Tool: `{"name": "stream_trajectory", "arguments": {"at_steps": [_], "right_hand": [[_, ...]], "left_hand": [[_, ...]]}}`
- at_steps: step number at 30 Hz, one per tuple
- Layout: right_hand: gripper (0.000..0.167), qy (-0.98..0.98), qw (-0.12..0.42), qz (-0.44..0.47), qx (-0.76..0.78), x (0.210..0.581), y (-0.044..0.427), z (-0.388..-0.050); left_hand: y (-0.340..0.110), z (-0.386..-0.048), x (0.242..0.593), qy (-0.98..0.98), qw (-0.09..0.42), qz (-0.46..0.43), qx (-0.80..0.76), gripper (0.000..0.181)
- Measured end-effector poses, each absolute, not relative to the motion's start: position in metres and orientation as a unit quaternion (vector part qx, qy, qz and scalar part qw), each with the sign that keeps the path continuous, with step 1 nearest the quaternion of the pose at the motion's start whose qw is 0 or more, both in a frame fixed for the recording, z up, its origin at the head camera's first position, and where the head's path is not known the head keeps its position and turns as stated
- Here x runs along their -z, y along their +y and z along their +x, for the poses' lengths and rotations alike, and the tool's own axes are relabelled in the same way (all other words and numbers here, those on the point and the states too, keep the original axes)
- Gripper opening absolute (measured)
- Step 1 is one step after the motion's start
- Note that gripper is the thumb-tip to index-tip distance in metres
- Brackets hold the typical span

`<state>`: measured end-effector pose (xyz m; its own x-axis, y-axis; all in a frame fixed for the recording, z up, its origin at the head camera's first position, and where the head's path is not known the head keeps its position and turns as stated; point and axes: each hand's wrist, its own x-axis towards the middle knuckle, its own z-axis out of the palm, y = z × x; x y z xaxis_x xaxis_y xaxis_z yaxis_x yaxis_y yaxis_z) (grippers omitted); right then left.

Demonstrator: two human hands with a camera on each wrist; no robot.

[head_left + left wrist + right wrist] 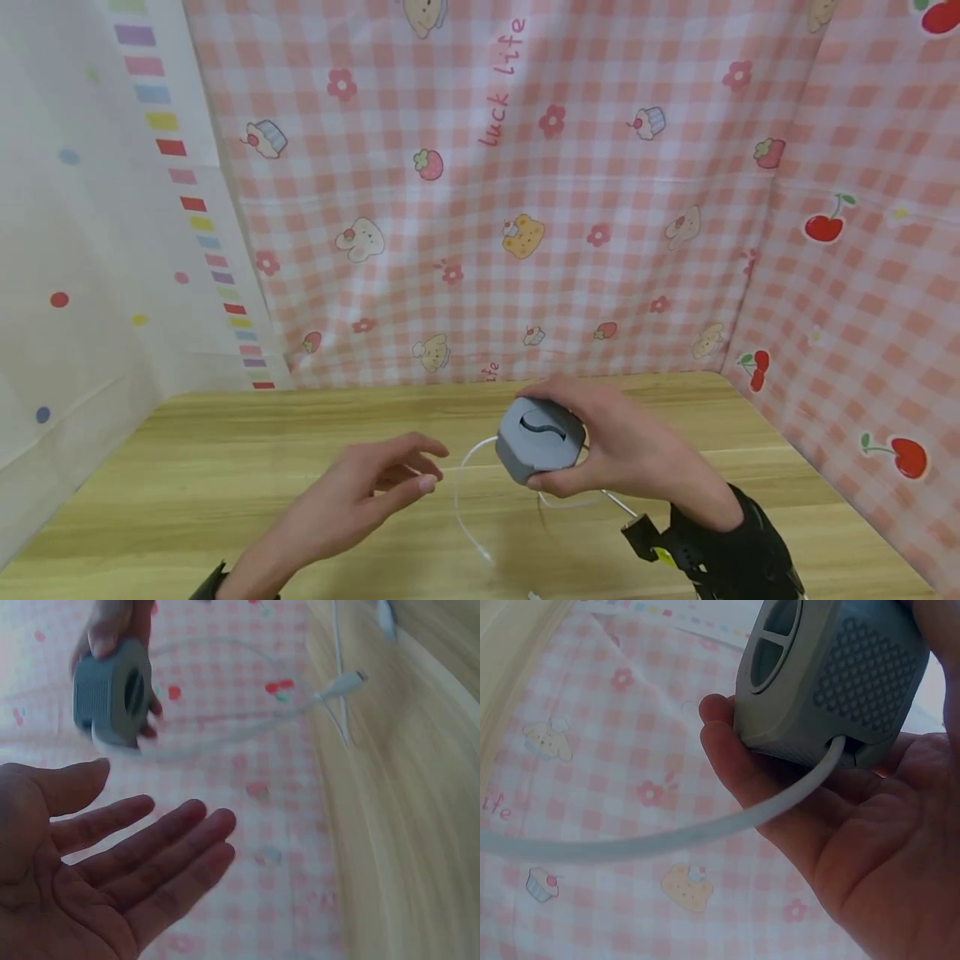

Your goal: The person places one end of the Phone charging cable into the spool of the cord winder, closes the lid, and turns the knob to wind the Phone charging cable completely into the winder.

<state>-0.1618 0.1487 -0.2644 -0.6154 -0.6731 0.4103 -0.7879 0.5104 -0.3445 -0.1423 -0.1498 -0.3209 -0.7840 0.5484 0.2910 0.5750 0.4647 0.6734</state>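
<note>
My right hand (630, 442) grips a grey eight-sided cable winder (536, 454) above the table, thumb on one side and fingers on the other. An S-shaped slot marks its upper face; the right wrist view shows a textured side with a white cable (667, 834) coming out of a notch. In the left wrist view that cable loops from the winder (112, 697) to a white plug (346, 684). My left hand (367, 492) hovers to the left of the winder, apart from it, fingers spread and loosely bent, holding nothing.
Beneath lies a wooden table (225, 467). Another white cable end (534, 595) shows at its near edge. Pink checked cloth (465, 200) hangs behind and on the right, with white dotted cloth (90, 233) on the left. A black wrist mount (738, 542) surrounds my right wrist.
</note>
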Motion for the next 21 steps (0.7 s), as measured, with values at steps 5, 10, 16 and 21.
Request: {"name": "stream_trajectory", "arguments": {"at_steps": [5, 10, 16, 21], "right_hand": [[0.07, -0.852, 0.11, 0.436, -0.266, 0.262, 0.137, -0.161], [0.07, -0.84, 0.118, 0.441, -0.294, 0.258, 0.131, -0.16], [0.071, -0.831, 0.118, 0.426, -0.337, 0.253, 0.133, -0.16], [0.069, -0.841, 0.13, 0.405, -0.336, 0.251, 0.139, -0.16]], "left_hand": [[-0.12, -0.137, 0.307, -0.831, 0.075, -0.336, 0.437, 0.023], [-0.11, -0.135, 0.3, -0.821, 0.155, -0.323, 0.445, 0.006], [-0.128, -0.135, 0.295, -0.841, 0.138, -0.311, 0.422, 0.012], [-0.155, -0.146, 0.29, -0.854, 0.012, -0.326, 0.405, 0.016]]}}
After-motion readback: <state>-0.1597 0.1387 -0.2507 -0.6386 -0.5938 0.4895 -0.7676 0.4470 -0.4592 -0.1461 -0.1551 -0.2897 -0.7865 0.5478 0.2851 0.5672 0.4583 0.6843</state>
